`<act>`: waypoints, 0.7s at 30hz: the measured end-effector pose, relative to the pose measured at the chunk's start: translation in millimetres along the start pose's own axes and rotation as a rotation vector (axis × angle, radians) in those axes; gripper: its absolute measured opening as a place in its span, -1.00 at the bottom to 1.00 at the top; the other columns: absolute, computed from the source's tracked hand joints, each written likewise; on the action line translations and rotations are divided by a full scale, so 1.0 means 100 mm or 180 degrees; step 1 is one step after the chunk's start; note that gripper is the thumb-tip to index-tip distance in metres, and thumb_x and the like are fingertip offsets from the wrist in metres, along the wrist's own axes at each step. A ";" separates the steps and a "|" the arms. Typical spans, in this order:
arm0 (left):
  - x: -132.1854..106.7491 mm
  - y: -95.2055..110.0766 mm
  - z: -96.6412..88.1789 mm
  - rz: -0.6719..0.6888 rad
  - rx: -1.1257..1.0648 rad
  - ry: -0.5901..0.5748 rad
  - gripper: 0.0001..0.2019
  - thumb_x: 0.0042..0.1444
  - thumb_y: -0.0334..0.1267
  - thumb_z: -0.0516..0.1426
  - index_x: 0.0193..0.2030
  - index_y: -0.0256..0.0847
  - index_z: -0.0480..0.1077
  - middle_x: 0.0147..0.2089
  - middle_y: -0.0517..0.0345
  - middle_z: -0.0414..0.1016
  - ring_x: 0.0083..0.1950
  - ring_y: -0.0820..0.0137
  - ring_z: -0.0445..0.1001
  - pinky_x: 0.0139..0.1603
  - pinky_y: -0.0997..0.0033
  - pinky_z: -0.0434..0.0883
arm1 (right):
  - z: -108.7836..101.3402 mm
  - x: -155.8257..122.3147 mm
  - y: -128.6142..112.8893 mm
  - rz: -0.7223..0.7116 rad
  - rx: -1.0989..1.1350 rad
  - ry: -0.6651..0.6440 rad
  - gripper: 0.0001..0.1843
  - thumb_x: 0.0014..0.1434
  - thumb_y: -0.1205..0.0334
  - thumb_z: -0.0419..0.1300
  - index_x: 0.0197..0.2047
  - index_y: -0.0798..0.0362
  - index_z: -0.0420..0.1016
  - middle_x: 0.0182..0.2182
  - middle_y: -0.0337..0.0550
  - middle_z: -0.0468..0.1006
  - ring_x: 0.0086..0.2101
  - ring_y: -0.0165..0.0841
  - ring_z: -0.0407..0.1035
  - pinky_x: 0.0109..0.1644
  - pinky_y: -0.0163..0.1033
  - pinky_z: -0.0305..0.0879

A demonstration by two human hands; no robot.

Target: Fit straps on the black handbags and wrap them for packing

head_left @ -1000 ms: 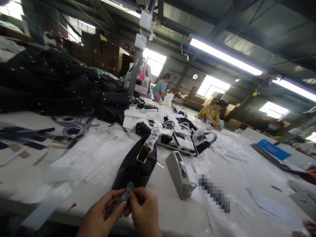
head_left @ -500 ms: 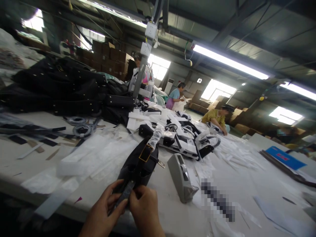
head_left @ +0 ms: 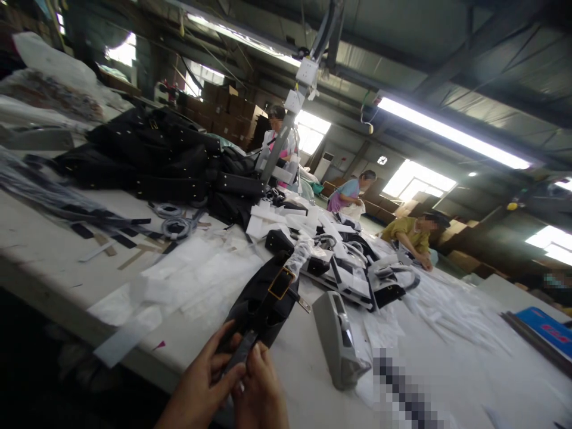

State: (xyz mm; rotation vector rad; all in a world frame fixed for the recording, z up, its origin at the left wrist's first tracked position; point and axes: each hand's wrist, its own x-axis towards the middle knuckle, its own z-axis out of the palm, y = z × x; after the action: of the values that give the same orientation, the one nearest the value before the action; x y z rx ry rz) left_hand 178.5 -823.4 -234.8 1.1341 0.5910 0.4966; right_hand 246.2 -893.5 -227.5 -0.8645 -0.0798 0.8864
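Observation:
A black bag [head_left: 263,304] with a gold buckle [head_left: 280,283] lies on the white table [head_left: 53,256] just in front of me. Its dark strap [head_left: 239,354] runs toward me. At the bottom edge of the view, my left hand [head_left: 201,384] and my right hand [head_left: 259,390] both pinch the end of that strap, thumbs on top. Clear plastic wrap [head_left: 298,255] covers the bag's far handle.
A grey tape dispenser [head_left: 337,339] stands right of the bag. Black bags [head_left: 152,155] are heaped at the back left. White paper strips and wrapped bags [head_left: 353,268] litter the middle. Tape rolls [head_left: 175,226] lie on the left. Other people [head_left: 411,235] work beyond the table.
The view has swung left and down, so everything has shifted to the right in the picture. Both hands keep their pinch on the strap near the bag.

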 end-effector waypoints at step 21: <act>0.03 -0.03 -0.19 -0.0186 -0.0033 -0.0497 -0.12 0.08 0.08 0.32 0.40 -0.23 0.03 -0.33 0.12 0.63 -0.41 0.35 0.54 -0.48 0.50 0.40 | -0.02 -0.08 -0.47 -0.0729 -0.2070 -0.0191 -0.68 0.18 -0.01 0.28 -0.16 0.03 0.38 -0.45 -0.17 0.66 -0.45 -0.26 0.57 -0.32 -0.21 0.48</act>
State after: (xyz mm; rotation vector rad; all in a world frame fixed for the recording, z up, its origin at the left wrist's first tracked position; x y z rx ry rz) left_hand 168.4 -809.5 -243.5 1.1313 0.4836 0.3569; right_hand 271.7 -915.8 -193.7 -1.3999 -0.5315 0.6716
